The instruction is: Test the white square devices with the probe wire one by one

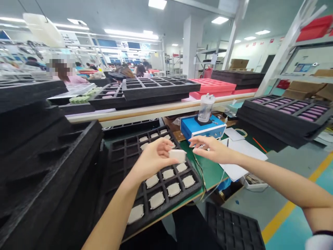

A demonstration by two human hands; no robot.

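Note:
My left hand (157,156) pinches a small off-white block-like piece (178,156) between thumb and fingers, above a black foam tray (117,163). Several similar flat pale pieces with notched corners, such as one pale piece (156,200), lie in the tray's compartments. Off to the right, my right hand (206,147) hovers over the green work mat (212,175) with fingers apart and nothing seen in them. Behind it stands a blue box-shaped device (191,126) with a clear plastic container (206,107) on top.
Tall black foam trays (49,166) crowd the left side. A shelf edge (151,110) crosses ahead, bearing black trays (161,86) and red trays (213,85). White paper (243,158) lies right; beyond is a stack of trays (283,121) with pinkish pieces. Another black tray (234,225) rests lower down.

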